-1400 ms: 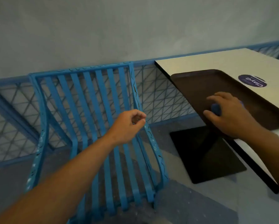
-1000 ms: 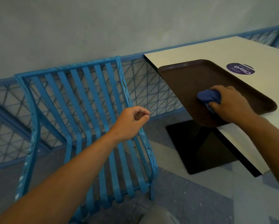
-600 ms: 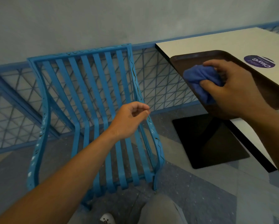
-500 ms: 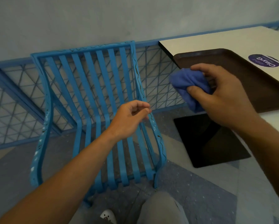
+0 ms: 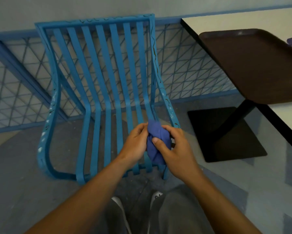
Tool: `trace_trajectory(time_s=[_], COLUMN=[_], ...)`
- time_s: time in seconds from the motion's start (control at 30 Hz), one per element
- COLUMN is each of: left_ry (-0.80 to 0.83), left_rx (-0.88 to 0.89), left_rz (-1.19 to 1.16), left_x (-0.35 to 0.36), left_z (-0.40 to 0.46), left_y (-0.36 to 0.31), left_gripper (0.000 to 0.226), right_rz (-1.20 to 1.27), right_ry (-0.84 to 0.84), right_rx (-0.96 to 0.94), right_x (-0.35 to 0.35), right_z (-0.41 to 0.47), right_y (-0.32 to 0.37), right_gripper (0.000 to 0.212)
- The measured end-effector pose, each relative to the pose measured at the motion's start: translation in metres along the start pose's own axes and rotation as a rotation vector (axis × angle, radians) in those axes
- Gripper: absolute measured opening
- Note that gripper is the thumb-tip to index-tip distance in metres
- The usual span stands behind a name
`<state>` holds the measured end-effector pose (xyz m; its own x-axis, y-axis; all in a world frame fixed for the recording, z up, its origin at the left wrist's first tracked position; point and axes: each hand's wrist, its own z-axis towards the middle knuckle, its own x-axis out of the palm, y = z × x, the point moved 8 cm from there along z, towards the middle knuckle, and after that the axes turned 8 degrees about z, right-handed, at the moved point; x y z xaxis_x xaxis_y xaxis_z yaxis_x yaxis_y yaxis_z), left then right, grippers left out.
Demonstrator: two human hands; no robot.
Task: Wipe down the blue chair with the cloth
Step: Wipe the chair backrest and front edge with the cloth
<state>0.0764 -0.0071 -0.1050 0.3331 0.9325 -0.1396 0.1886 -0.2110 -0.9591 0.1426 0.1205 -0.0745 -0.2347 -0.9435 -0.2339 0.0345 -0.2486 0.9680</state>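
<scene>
presently both the left hand [image 5: 136,144] and the right hand [image 5: 174,152] curl around the bunched blue cloth [image 5: 156,142], held in the air above the slatted blue chair [image 5: 98,92] seat, seemingly gathering it into a wad for wiping.

Brown tray [image 5: 253,65] on table [image 5: 243,19].

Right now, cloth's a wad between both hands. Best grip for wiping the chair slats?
Probably palm the cloth over its bulging upper part from above with the right hand, letting the loose lower end hang. It is bunched, so the left hand could first spread it flat to cover the blue chair and its narrow slats.
</scene>
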Motion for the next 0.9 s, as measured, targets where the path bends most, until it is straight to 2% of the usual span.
trace_trajectory(time_s=[0.1,0.23,0.47,0.63,0.77,0.9], left_ry=[0.004,-0.03,0.081,0.092,0.086,0.108], left_rx=[-0.005,0.03,0.135,0.13,0.107,0.081], left_rz=[0.027,-0.049,0.02,0.094,0.13,0.175], left_x=[0.003,0.001,0.011,0.026,0.029,0.035], left_z=[0.0,0.003,0.031,0.059,0.077,0.094], left_y=[0.01,0.011,-0.008,0.001,0.027,0.049], left_gripper=[0.032,0.022,0.022,0.017,0.017,0.019], right_rz=[0.049,0.169,0.025,-0.197,-0.23,-0.271], right_ry=[-0.022,0.043,0.046,-0.039,-0.092,-0.028], right_rx=[0.057,0.094,0.015,-0.065,-0.041,-0.015], right_x=[0.005,0.015,-0.017,-0.082,-0.114,-0.11], right_z=[-0.005,0.005,0.05,0.092,0.101,0.089], right_y=[-0.011,-0.01,-0.005,-0.006,-0.036,-0.079], right_gripper=[0.034,0.034,0.03,0.044,0.042,0.034])
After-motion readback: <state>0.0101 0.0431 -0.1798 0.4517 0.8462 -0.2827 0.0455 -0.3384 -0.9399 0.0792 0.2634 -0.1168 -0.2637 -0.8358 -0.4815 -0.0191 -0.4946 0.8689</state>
